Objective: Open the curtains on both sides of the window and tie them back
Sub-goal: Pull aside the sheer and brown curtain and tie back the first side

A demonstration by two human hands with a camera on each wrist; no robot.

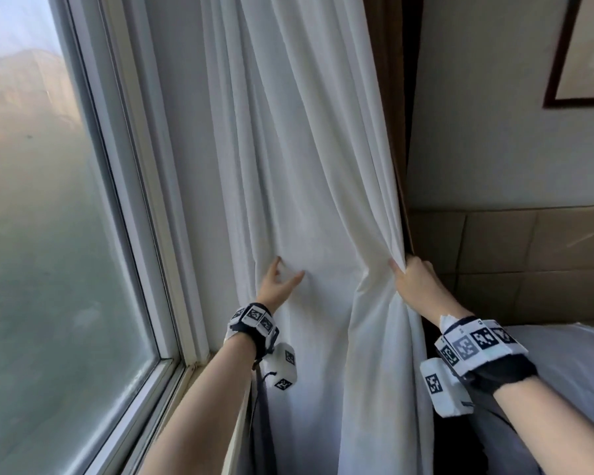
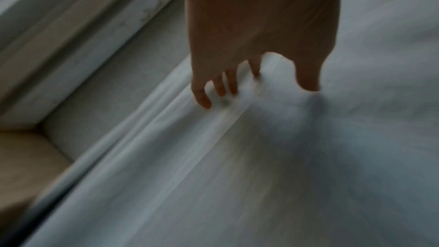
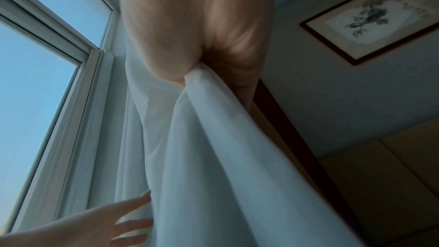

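Window (image 1: 66, 200) left, white curtain (image 1: 306, 166) beside it. Right hand (image 1: 414, 282) pinches curtain edge; left hand (image 1: 278, 286) spread, fingertips pressing fabric.

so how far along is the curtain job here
Done: the white curtain is pulled aside, clear of the window. In hand: the right hand grips its bunched edge; the left hand presses open on the folds. Left: no tie-back visible yet; the other side is out of view.

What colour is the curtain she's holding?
White, plain with no pattern; the curtain shows best in the head view.
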